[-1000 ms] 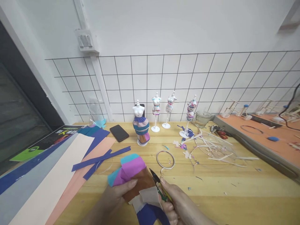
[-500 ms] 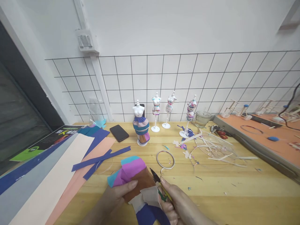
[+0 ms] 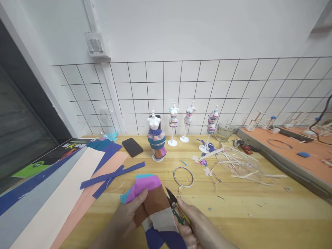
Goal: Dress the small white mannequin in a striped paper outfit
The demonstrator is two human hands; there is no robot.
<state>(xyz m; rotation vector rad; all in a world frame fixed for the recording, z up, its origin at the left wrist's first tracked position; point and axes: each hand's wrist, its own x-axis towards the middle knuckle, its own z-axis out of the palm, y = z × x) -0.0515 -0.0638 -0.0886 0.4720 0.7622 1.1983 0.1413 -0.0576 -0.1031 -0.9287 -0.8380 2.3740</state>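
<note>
My left hand [image 3: 129, 217] pinches a stack of coloured paper strips [image 3: 153, 204], magenta, teal, brown, beige and blue, low in the middle of the view. My right hand [image 3: 197, 228] grips small thread snips [image 3: 173, 204] whose dark blades point up at the right edge of the brown strip. Both hands hover just above the wooden table [image 3: 233, 207].
A dressed mannequin [image 3: 156, 141] and three smaller ones [image 3: 173, 122] stand by the wire grid wall. A phone [image 3: 132, 147], blue strips [image 3: 111, 174], paper sheets [image 3: 64, 197], a tape ring [image 3: 183, 176], a glass jar [image 3: 224, 131], paper scraps [image 3: 238, 166] and an orange board [image 3: 293, 148] lie around.
My left thumb has slid up over the strips and the stack has turned more upright, showing the beige and blue ends. The snips stay at the brown strip's edge.
</note>
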